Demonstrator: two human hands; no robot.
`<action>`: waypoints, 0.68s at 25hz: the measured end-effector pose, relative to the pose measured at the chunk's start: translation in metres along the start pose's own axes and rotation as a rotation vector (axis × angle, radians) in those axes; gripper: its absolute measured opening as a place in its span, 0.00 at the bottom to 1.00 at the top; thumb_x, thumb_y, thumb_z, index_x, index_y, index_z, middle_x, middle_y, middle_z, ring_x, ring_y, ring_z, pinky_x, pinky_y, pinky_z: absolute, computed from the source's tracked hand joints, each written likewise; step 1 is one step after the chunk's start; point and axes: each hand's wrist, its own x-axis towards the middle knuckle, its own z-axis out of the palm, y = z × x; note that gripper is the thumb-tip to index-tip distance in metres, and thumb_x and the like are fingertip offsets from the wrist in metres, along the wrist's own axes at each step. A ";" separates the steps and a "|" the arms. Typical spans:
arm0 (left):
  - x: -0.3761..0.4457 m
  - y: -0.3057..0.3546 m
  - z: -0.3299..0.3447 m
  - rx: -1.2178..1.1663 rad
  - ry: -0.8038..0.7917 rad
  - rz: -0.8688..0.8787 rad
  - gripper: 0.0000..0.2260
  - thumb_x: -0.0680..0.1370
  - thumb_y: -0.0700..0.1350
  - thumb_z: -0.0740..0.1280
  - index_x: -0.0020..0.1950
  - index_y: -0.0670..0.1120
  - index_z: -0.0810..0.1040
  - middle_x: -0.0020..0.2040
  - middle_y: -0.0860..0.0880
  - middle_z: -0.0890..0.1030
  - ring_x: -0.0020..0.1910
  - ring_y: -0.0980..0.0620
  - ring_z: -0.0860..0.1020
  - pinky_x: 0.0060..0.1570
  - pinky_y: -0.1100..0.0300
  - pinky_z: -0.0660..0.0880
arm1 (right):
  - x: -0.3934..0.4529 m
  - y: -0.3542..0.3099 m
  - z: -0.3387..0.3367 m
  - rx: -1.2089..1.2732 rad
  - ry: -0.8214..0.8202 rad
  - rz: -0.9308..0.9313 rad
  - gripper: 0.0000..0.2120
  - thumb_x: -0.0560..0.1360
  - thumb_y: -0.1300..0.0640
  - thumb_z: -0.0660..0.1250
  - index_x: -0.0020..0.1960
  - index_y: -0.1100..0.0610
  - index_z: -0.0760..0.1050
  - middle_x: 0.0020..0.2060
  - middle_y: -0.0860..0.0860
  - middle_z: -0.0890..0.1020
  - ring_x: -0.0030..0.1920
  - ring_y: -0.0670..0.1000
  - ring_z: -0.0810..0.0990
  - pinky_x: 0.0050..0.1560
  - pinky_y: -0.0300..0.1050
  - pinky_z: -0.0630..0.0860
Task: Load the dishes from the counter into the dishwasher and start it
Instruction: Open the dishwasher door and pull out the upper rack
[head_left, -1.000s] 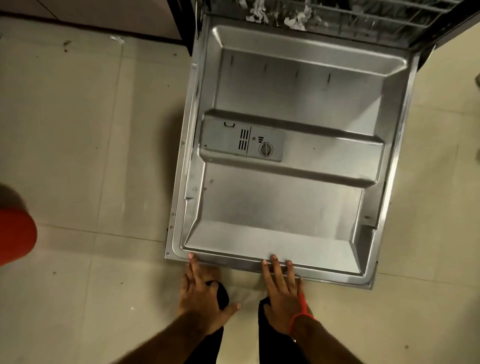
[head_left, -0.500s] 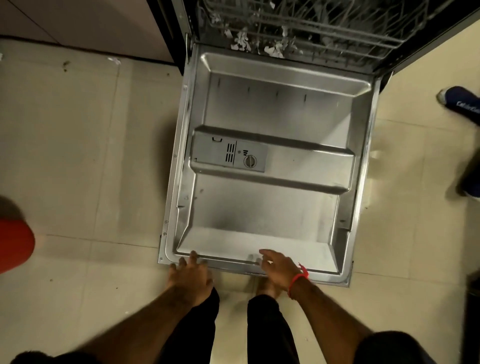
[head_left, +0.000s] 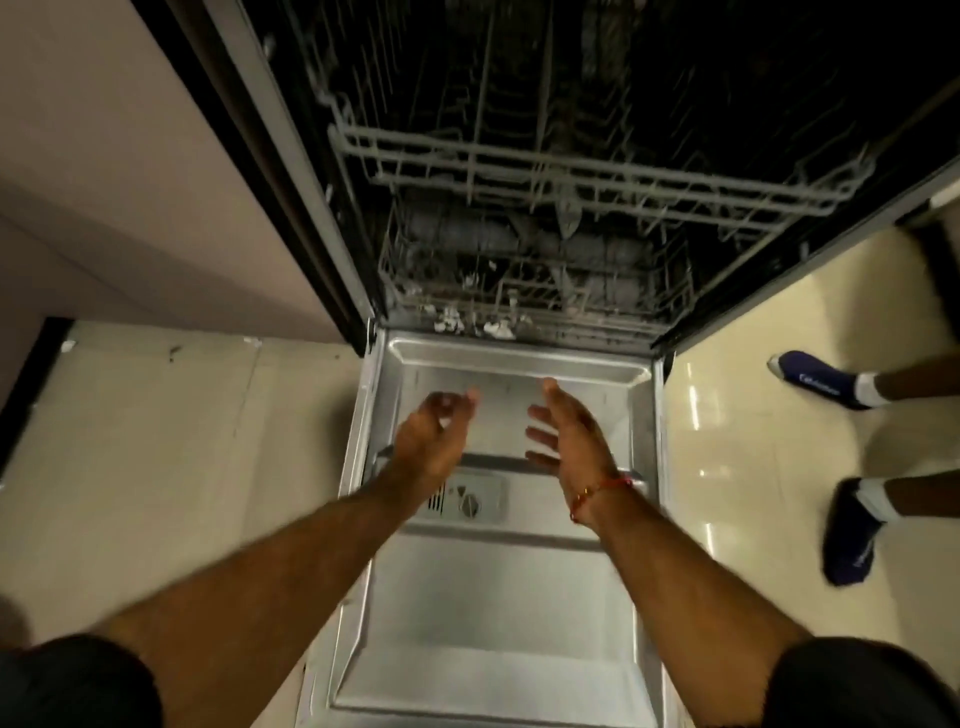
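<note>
The dishwasher door (head_left: 493, 587) lies fully open and flat, its steel inner face up, with the detergent dispenser (head_left: 470, 501) near its middle. Behind it the dark tub shows a lower wire rack (head_left: 524, 306) and an upper wire rack (head_left: 571, 176), both without dishes; white scraps lie at the lower rack's front edge. My left hand (head_left: 434, 434) and my right hand (head_left: 569, 434) hover above the door, stretched toward the lower rack, fingers loose, holding nothing. The right wrist wears a red thread. No dishes are in view.
A beige cabinet panel (head_left: 130, 171) flanks the dishwasher on the left. Cream floor tiles (head_left: 171, 467) spread on both sides. Another person's feet in blue shoes (head_left: 810, 379) stand on the floor right of the door.
Both hands left the door's front edge and reached forward over the door toward the racks. My view tilted up, bringing the tub interior into sight.
</note>
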 end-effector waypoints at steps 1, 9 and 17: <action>0.015 0.036 -0.001 -0.141 0.025 -0.017 0.25 0.76 0.71 0.57 0.61 0.54 0.75 0.53 0.50 0.80 0.48 0.49 0.81 0.45 0.49 0.81 | 0.012 -0.032 0.003 0.081 0.014 -0.045 0.25 0.72 0.32 0.64 0.64 0.42 0.72 0.63 0.49 0.77 0.60 0.53 0.77 0.58 0.55 0.78; 0.084 0.201 0.001 -0.798 -0.004 -0.027 0.45 0.63 0.74 0.72 0.75 0.56 0.65 0.64 0.41 0.77 0.56 0.38 0.81 0.43 0.33 0.81 | 0.065 -0.182 0.028 0.606 -0.076 -0.266 0.38 0.70 0.29 0.66 0.69 0.53 0.71 0.58 0.58 0.83 0.56 0.59 0.83 0.54 0.61 0.80; 0.077 0.188 0.012 -0.705 0.074 -0.088 0.23 0.78 0.56 0.67 0.67 0.45 0.69 0.57 0.39 0.81 0.50 0.41 0.84 0.41 0.38 0.83 | 0.067 -0.168 0.021 0.533 0.120 -0.121 0.36 0.64 0.37 0.71 0.65 0.55 0.72 0.56 0.58 0.82 0.50 0.56 0.85 0.44 0.61 0.82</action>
